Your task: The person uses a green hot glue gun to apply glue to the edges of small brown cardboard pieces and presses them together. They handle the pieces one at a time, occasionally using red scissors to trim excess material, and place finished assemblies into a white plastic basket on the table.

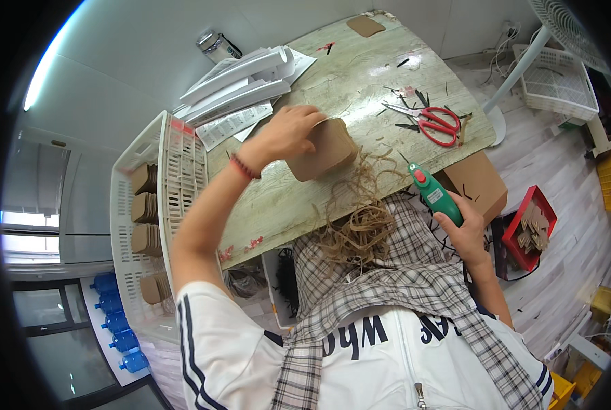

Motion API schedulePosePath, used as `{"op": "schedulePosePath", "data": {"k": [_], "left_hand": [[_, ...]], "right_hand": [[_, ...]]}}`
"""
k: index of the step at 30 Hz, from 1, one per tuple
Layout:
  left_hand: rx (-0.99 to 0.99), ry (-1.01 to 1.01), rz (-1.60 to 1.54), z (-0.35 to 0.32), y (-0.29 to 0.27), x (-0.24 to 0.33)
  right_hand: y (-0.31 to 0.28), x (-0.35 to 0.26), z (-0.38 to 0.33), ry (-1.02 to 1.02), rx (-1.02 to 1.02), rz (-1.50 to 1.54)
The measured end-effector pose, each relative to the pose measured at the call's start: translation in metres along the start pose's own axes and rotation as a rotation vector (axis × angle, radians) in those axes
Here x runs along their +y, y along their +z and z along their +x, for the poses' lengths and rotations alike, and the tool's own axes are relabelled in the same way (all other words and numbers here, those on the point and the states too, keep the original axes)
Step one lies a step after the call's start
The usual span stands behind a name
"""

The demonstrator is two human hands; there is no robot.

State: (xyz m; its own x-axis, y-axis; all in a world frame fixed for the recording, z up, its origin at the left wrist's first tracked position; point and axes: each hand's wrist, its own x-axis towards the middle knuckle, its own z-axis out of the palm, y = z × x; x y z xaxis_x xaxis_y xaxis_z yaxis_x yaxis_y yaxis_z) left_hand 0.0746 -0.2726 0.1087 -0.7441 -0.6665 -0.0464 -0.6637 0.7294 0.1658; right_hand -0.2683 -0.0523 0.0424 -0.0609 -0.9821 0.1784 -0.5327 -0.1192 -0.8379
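— Head view, from above: what did your left hand have?

— My left hand [286, 133] lay on a tan cardboard piece [324, 150] with rounded corners, fingers curled over its far edge, the grip pressed onto it. The piece sat on the desk [360, 68], near the front edge, roughly in the middle.

— And the right?

— My right hand [464, 229] was wrapped around a green handheld tool [434, 190] with a red button. That grip was closed tight about the tool's body, with the thin tip pointing up toward the desk. It hung just off the desk's front edge, to the right of the cardboard piece and apart from it.

— What lay between them?

— A tangle of thin tan strips [360, 219] spilled from under the cardboard piece down over the desk's edge onto the checked cloth [387, 273] across my lap.

— Anything else on the desk?

— Red-handled scissors [434, 123] lay toward the right side, with dark slivers scattered near them. White folded sheets [240, 85] were stacked at the far left corner. Another small tan piece [365, 26] sat at the far end.

— And around the desk?

— A white slotted crate [175, 164] stood to my left, with stacks of tan pieces inside. To my right stood a brown box [480, 181], and beyond it a red tray [534, 229] holding more tan pieces.
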Motion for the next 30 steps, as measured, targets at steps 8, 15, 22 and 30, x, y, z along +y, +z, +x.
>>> {"op": "schedulePosePath", "data": {"k": [8, 15, 22, 30], "left_hand": [[0.634, -0.438, -0.090, -0.070, 0.093, 0.042], [0.748, -0.481, -0.155, -0.060, 0.091, 0.048], [0.760, -0.526, -0.104, -0.059, 0.084, 0.041], [0.720, -0.562, -0.132, -0.053, 0.081, 0.041]], "right_hand": [[0.011, 0.005, -0.011, 0.068, -0.039, 0.068], [0.012, -0.001, -0.019, 0.113, -0.108, 0.119], [0.010, 0.002, -0.022, -0.008, -0.086, 0.113], [0.012, 0.004, -0.024, -0.028, -0.076, 0.087]]}}
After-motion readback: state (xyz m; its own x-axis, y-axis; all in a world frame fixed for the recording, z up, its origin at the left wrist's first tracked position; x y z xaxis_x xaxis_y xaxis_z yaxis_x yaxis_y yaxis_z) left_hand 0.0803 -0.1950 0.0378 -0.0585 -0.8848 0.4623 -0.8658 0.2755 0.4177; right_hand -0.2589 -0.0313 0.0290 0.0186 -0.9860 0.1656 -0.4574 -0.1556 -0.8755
